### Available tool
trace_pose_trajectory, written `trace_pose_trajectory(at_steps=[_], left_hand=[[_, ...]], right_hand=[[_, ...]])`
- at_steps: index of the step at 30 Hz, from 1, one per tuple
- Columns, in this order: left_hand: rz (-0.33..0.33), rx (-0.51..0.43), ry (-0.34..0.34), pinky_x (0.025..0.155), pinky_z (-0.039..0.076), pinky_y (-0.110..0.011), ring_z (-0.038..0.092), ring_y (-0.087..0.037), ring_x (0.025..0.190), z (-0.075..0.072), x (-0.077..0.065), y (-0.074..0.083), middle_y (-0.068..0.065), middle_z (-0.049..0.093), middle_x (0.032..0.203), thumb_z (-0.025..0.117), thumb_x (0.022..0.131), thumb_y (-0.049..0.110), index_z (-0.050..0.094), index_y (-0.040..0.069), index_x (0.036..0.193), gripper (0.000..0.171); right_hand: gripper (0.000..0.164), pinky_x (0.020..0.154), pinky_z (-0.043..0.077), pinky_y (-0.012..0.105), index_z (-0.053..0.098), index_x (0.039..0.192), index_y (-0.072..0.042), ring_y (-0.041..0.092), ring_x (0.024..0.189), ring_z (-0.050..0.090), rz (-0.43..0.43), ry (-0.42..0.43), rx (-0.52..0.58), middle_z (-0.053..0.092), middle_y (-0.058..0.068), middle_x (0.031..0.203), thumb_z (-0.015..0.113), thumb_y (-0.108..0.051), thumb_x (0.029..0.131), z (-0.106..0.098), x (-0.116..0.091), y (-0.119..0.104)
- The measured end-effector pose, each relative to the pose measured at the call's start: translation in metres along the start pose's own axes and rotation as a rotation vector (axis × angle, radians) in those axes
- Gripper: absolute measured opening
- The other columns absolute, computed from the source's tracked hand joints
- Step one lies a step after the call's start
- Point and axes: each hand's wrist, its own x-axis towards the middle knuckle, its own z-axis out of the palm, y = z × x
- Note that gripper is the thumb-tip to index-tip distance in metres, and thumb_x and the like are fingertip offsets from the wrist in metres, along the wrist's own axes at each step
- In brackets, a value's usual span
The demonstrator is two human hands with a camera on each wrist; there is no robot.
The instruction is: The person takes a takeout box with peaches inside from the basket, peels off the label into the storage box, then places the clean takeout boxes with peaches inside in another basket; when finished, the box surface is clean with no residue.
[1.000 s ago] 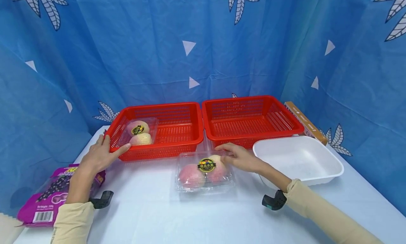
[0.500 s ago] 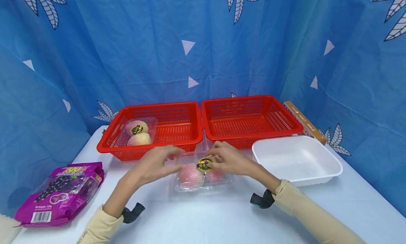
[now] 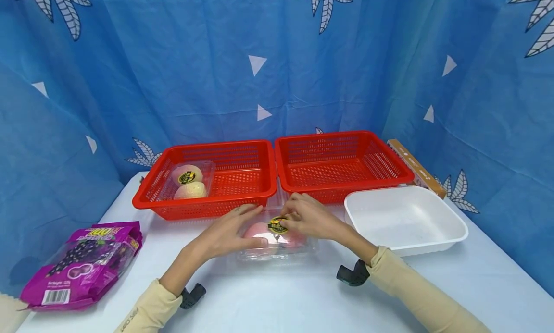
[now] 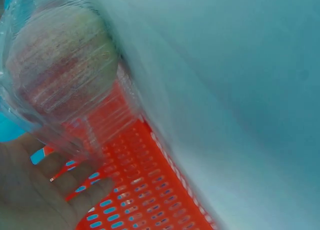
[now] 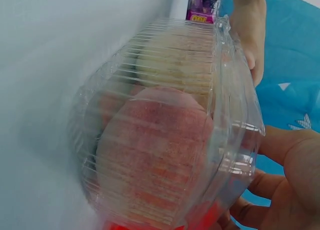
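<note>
A clear plastic clamshell box of peaches (image 3: 255,250) rests on the table in front of two red baskets. It has a black label on its lid. My left hand (image 3: 227,231) lies over its left side, thumb stretched across the front and fingers along the far edge. The left wrist view shows several fingers (image 4: 72,177) fairly straight against the box wall. With curled fingers my right hand (image 3: 315,218) grips the box's far right part, its thumb close to the label. In the right wrist view, the right thumb (image 5: 285,140) touches the plastic edge beside a peach (image 5: 155,150).
The left red basket (image 3: 225,204) holds another box of peaches (image 3: 190,191). Beside it stands the right red basket (image 3: 346,185). A white tub (image 3: 402,217) and a long brown box (image 3: 417,167) are at the right. A purple grape-print bag (image 3: 82,268) lies far left.
My left hand has come from the left basket's rim rightward onto the peach box. My right hand has moved slightly left on the lid, its fingers more curled. The box stays nearly in place.
</note>
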Motion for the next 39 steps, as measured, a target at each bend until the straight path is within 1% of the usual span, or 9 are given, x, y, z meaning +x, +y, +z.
trace_pose_trajectory(at_steps=[7, 10, 14, 17, 24, 30, 35, 37, 39], left_hand=[[-0.009, 0.009, 0.030, 0.102, 0.036, -0.062, 0.032, -0.028, 0.139, 0.003, 0.004, 0.000, -0.002, 0.034, 0.153, 0.055, 0.075, 0.077, 0.036, 0.026, 0.149, 0.092], [-0.023, 0.019, 0.038, 0.102, 0.035, -0.063, 0.032, -0.029, 0.139, 0.004, 0.005, 0.000, -0.002, 0.034, 0.153, 0.053, 0.074, 0.079, 0.035, 0.028, 0.149, 0.093], [-0.010, 0.021, 0.044, 0.101, 0.036, -0.063, 0.033, -0.030, 0.139, 0.003, 0.004, 0.000, -0.003, 0.034, 0.153, 0.054, 0.075, 0.078, 0.036, 0.027, 0.149, 0.092], [0.013, 0.016, 0.040, 0.101, 0.036, -0.063, 0.032, -0.030, 0.139, 0.002, 0.003, -0.001, -0.004, 0.034, 0.153, 0.056, 0.076, 0.075, 0.036, 0.024, 0.149, 0.091], [0.032, 0.012, 0.027, 0.102, 0.035, -0.063, 0.029, -0.031, 0.140, 0.001, 0.002, -0.001, -0.005, 0.032, 0.154, 0.056, 0.078, 0.073, 0.035, 0.022, 0.150, 0.090], [0.033, 0.015, 0.029, 0.103, 0.034, -0.063, 0.029, -0.031, 0.141, 0.001, 0.002, -0.001, -0.005, 0.032, 0.154, 0.056, 0.079, 0.073, 0.036, 0.021, 0.149, 0.090], [0.038, 0.014, 0.029, 0.103, 0.034, -0.063, 0.029, -0.031, 0.141, 0.002, 0.002, -0.002, -0.006, 0.033, 0.154, 0.056, 0.079, 0.073, 0.036, 0.019, 0.149, 0.090], [0.042, 0.014, 0.031, 0.103, 0.034, -0.062, 0.029, -0.031, 0.141, 0.002, 0.002, -0.002, -0.006, 0.033, 0.153, 0.056, 0.079, 0.072, 0.036, 0.019, 0.149, 0.090], [0.044, 0.013, 0.033, 0.103, 0.034, -0.062, 0.030, -0.031, 0.140, 0.002, 0.002, -0.002, -0.006, 0.033, 0.153, 0.056, 0.079, 0.072, 0.036, 0.018, 0.149, 0.090]], right_hand=[[0.016, 0.072, 0.044, 0.029, 0.071, 0.095, -0.015, 0.014, 0.086, 0.047, 0.023, 0.002, 0.004, 0.055, -0.003, 0.090, 0.074, -0.026, 0.084, -0.001, 0.004, -0.001], [0.022, 0.072, 0.044, 0.029, 0.071, 0.102, -0.012, 0.014, 0.087, 0.047, 0.020, -0.013, 0.000, 0.056, -0.002, 0.094, 0.073, -0.025, 0.085, -0.002, 0.005, -0.001], [0.034, 0.070, 0.044, 0.030, 0.067, 0.117, -0.012, 0.015, 0.089, 0.046, 0.007, -0.050, -0.003, 0.056, 0.000, 0.098, 0.069, -0.024, 0.086, -0.003, 0.006, 0.000], [0.036, 0.070, 0.044, 0.030, 0.067, 0.120, -0.015, 0.015, 0.089, 0.046, -0.004, -0.085, -0.003, 0.054, 0.000, 0.097, 0.068, -0.023, 0.085, -0.004, 0.007, 0.000], [0.024, 0.076, 0.045, 0.031, 0.071, 0.108, -0.018, 0.014, 0.094, 0.048, -0.015, -0.116, 0.040, 0.054, -0.004, 0.097, 0.064, -0.019, 0.085, -0.004, 0.009, 0.001], [0.020, 0.073, 0.045, 0.031, 0.069, 0.102, -0.015, 0.015, 0.088, 0.048, -0.019, -0.108, 0.062, 0.053, -0.002, 0.093, 0.059, -0.013, 0.085, -0.004, 0.011, -0.001], [0.009, 0.073, 0.045, 0.029, 0.066, 0.094, -0.014, 0.014, 0.086, 0.049, -0.048, -0.073, 0.050, 0.056, -0.003, 0.090, 0.061, -0.012, 0.087, 0.000, 0.014, -0.002], [0.004, 0.071, 0.044, 0.027, 0.065, 0.090, -0.013, 0.013, 0.082, 0.049, -0.077, -0.047, 0.036, 0.056, -0.004, 0.085, 0.064, -0.011, 0.087, 0.002, 0.017, -0.002], [0.003, 0.067, 0.044, 0.024, 0.064, 0.087, -0.013, 0.011, 0.077, 0.050, -0.097, -0.025, 0.023, 0.057, -0.005, 0.080, 0.066, -0.010, 0.088, 0.004, 0.019, -0.003]])
